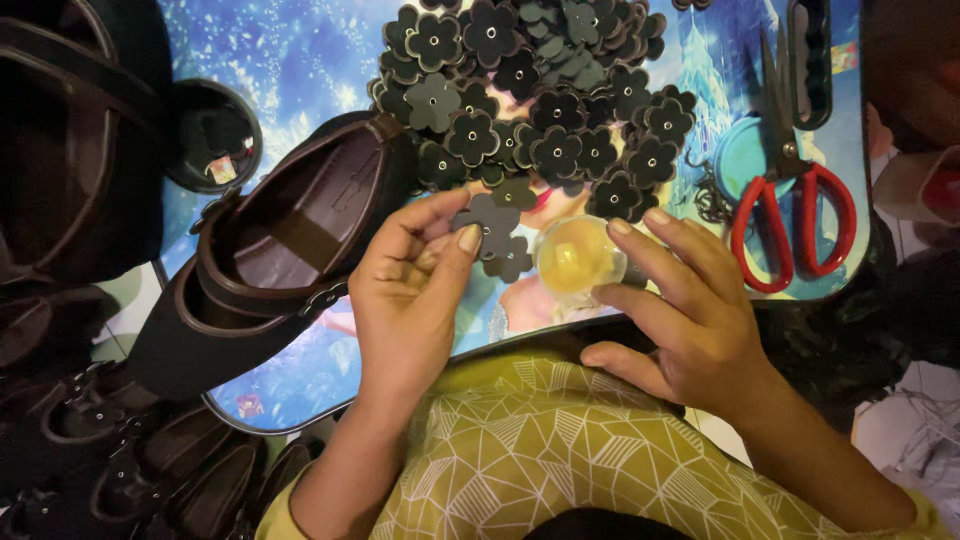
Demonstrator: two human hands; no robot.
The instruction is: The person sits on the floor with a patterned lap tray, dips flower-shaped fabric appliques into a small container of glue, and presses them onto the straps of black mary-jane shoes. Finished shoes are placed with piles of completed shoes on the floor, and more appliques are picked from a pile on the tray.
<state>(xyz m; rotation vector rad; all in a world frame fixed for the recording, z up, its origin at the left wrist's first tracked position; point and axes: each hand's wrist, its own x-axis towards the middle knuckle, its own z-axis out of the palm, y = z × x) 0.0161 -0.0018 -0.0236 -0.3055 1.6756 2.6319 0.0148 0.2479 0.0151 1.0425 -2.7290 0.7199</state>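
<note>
My left hand (410,290) pinches a dark flower-shaped leather cutout (497,232) between thumb and fingers, just above the table's near edge. My right hand (690,305) curls around a small clear round container of yellow paste (578,256), its fingertips on the rim. The cutout sits right beside the container. A heap of several similar black flower cutouts (540,100), each with a small centre hole, lies behind both hands. A dark brown strapped shoe (270,250) lies on its side to the left of my left hand.
Red-handled scissors (795,200) rest at the right on the blue patterned table (300,60), near a teal lid (745,155). A black round lid (210,135) lies at the left. More dark shoes (120,450) pile up at the lower left. Yellow patterned fabric (560,450) covers my lap.
</note>
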